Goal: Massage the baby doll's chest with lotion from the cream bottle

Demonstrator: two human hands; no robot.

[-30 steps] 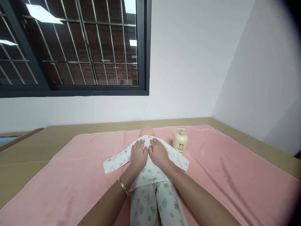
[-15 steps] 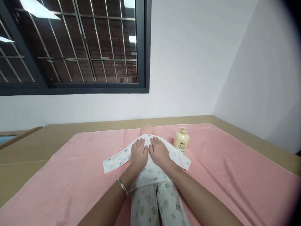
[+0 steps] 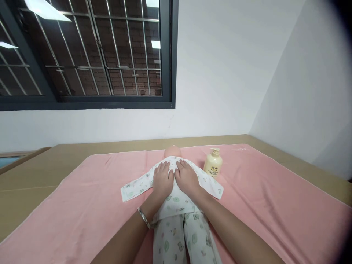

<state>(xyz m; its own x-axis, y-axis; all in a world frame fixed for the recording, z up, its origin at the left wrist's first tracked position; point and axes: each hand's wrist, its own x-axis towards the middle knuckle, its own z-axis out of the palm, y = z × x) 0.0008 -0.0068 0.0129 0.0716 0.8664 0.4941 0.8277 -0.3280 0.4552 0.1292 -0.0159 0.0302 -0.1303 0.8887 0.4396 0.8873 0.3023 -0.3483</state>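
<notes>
A baby doll lies on a pink sheet [image 3: 96,205], dressed in a white printed top [image 3: 176,200] and matching trousers [image 3: 196,234]. Only the rounded head [image 3: 172,151] shows beyond the collar; both sleeves spread out sideways. My left hand [image 3: 163,179] rests flat on the upper part of the top, fingers stretched toward the head. Beside it, my right hand [image 3: 187,178] lies flat in the same way, the two thumbs close together. Neither hand grips anything. A silvery bracelet [image 3: 143,217] circles my left wrist.
A pale yellow pump bottle [image 3: 213,163] stands on the sheet just beyond the right sleeve. Tan surface [image 3: 33,176] borders the sheet, with white walls [image 3: 220,73] behind and to the right. A barred, dark-framed window [image 3: 110,102] is at upper left.
Both hands stay in place on the doll's top. Only a very slight shift of the camera view shows.
</notes>
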